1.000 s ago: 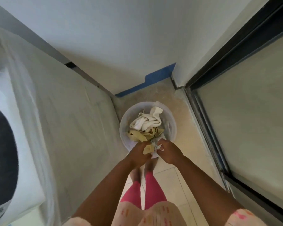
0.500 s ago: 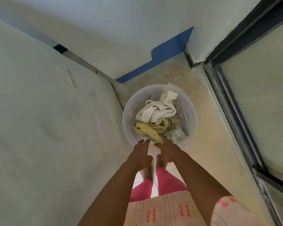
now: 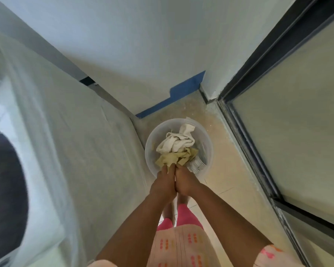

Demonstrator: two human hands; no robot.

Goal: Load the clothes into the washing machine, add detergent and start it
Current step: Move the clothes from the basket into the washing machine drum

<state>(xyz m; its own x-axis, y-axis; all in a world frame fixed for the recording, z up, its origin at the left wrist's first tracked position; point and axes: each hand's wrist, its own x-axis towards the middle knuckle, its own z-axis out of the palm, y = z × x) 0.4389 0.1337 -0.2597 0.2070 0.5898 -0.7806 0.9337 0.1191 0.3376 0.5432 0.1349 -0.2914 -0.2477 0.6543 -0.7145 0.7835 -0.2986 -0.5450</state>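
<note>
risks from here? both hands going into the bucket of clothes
1. Both hands, left hand and right hand, meet on the yellow cloth alone; the white cloth lies partly on it and may slide out onto the floor when lifted.
2. The clear bucket looks light and may tip or lift if the clothes snag.
3. The grey striped item at the bucket's side could get left behind.

A: Non-task stuff? White wall [image 3: 143,45] across the top, blue skirting strip [image 3: 181,93] at its foot mid-frame.
B: Dark-framed frosted sliding door [image 3: 297,122] right side, beige tiled floor [image 3: 229,170] lower centre.
</note>
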